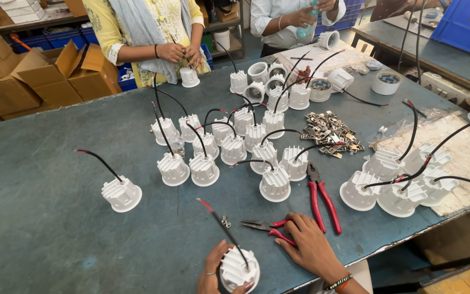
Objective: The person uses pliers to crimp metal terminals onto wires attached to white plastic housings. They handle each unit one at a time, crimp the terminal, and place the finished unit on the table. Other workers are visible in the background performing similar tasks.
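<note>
On the table (55, 218) lie two red-handled pliers (322, 198), one roll of tape (386, 83), one heap of metal clips (330, 133), and over twenty white finned lamp housings (202, 170), too crowded for an exact count.

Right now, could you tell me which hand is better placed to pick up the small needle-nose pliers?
The right hand: its fingers already rest on the pliers' red handles, while the left hand grips the white finned housing.

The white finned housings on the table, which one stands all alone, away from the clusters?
The white finned housing at the left, with one black wire slanting up-left; bare table surrounds it, while the others crowd together.
</note>
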